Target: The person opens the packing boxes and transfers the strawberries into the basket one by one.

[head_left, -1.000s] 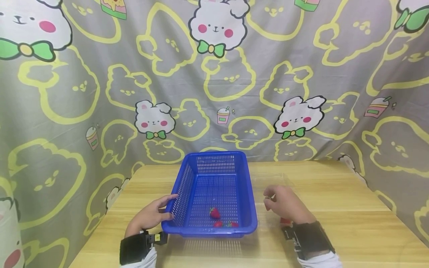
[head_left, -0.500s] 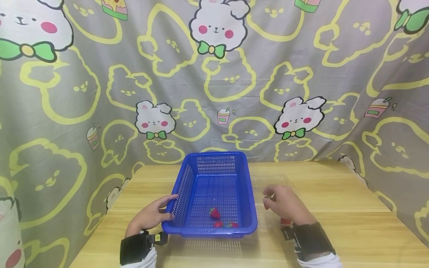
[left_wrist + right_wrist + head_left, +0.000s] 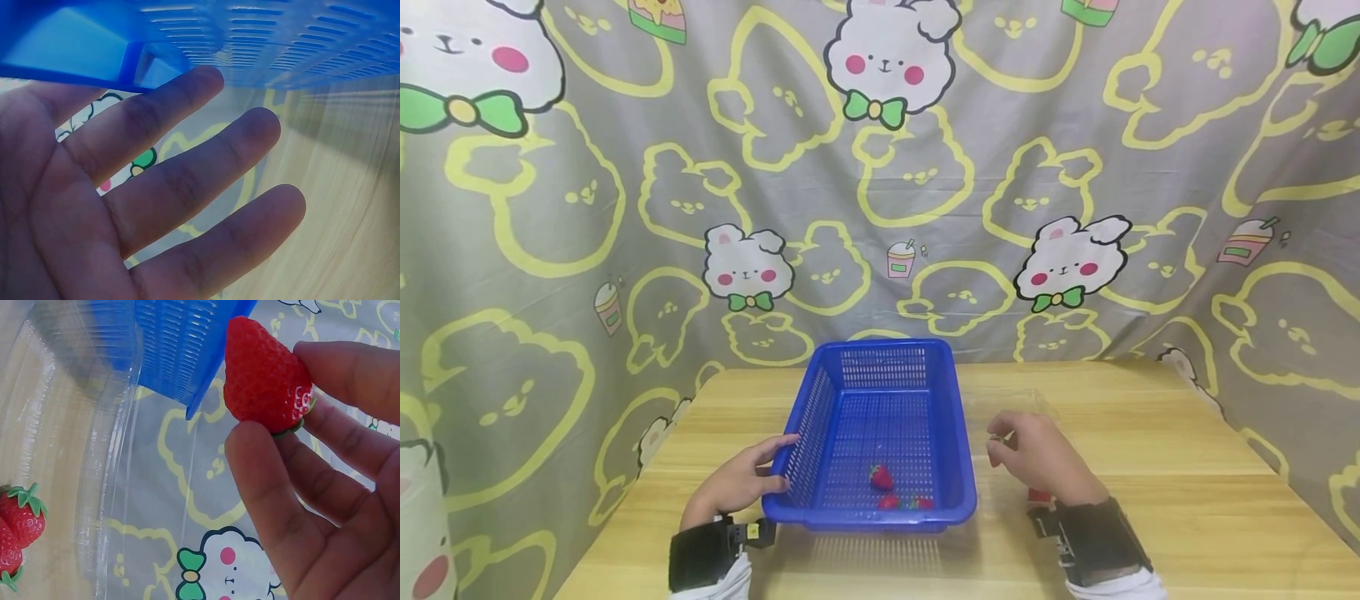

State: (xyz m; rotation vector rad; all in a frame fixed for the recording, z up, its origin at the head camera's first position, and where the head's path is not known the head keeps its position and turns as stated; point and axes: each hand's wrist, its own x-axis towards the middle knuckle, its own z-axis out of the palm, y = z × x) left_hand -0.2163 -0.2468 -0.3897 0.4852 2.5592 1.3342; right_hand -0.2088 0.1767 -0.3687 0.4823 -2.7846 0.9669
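A blue slotted plastic basket (image 3: 957,467) stands in the middle of the table. Inside it, near the front, lie a strawberry (image 3: 882,477) and two more red ones (image 3: 922,503). My left hand (image 3: 737,477) touches the basket's left rim with thumb and index finger; in the left wrist view its other fingers (image 3: 187,181) extend straight beneath the rim. To the right of the basket, my right hand (image 3: 1041,454) pinches a strawberry (image 3: 265,378) between thumb and fingers, tip pointing away from the palm, above a clear plastic box (image 3: 112,469).
More strawberries (image 3: 22,519) lie in the clear box, one red spot (image 3: 1039,496) showing below my right wrist. The wooden table (image 3: 1165,450) meets a grey patterned curtain (image 3: 955,192) at the back and sides. Each wrist wears a black camera mount (image 3: 1097,537).
Almost nothing differs: the right hand stays beside the basket with the strawberry, lifted only very slightly, and the left hand stays at the rim.
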